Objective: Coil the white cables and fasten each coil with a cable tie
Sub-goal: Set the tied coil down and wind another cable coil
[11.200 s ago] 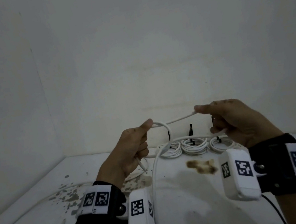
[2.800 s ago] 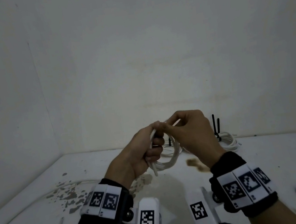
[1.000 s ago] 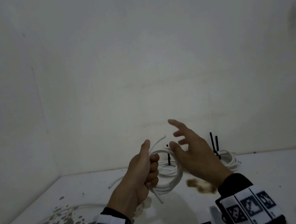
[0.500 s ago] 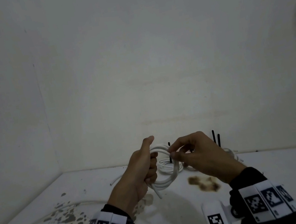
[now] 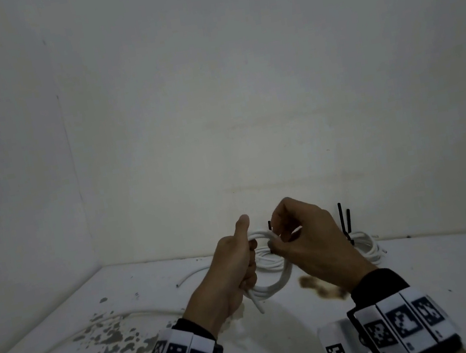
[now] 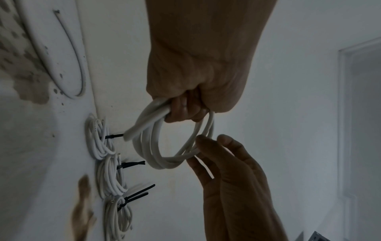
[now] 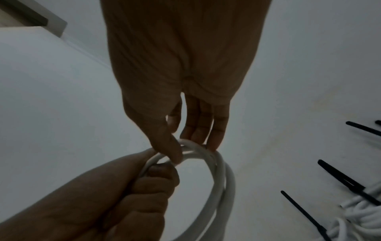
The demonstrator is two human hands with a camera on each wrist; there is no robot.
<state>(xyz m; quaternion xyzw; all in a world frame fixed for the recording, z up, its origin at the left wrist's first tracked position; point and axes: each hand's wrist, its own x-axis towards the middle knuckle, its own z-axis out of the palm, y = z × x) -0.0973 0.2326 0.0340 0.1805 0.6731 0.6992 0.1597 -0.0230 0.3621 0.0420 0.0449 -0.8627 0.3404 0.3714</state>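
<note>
Since a second ago the right hand (image 5: 312, 243) closes back onto the coil (image 5: 273, 284), thumb and fingers (image 7: 214, 143) pinching its top. Left hand (image 5: 229, 274) fists round the loops, held above the bench (image 5: 423, 268) (three tied coils lie far). Cable looks light, springy; grip where turns bunch.

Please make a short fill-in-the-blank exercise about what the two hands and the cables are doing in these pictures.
1. The left hand grips the white cable coil in a closed ____.
2. The right hand pinches the coil between fingertips and ____.
3. Beside the wall lie ____ finished coils.
4. Each finished coil is fastened with a ____ cable tie.

Missing words: fist; thumb; three; black
</note>
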